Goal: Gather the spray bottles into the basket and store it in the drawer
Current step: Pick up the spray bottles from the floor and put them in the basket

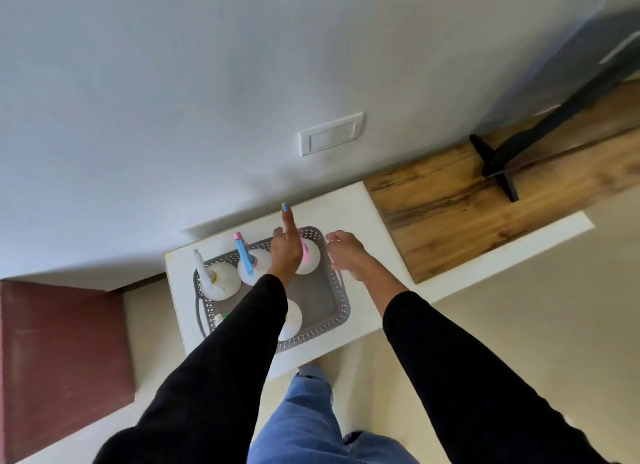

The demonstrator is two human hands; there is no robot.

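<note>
Black-sleeved arms reach over the grey perforated plastic basket (325, 304) on the white worktop (367, 207). Left hand (285, 252) grips the pink-nozzled white spray bottle (309, 260) inside; right hand (346, 252) hovers slack, empty. Crowded upright bottles may topple.

Two hands over a grey basket (332, 311) of spray bottles, middle of the frame.

Left hand (285, 252) above the pink-topped bottle (309, 260), one finger pointing up, others curled near the pink trigger. Right hand (346, 254) open, just beside the basket's right rim. Blue-topped bottle (250, 266) and white-topped bottle (216, 283) standing left. Another bottle (291, 320) half hidden under the left sleeve. All on a white cabinet top (360, 228).
</note>
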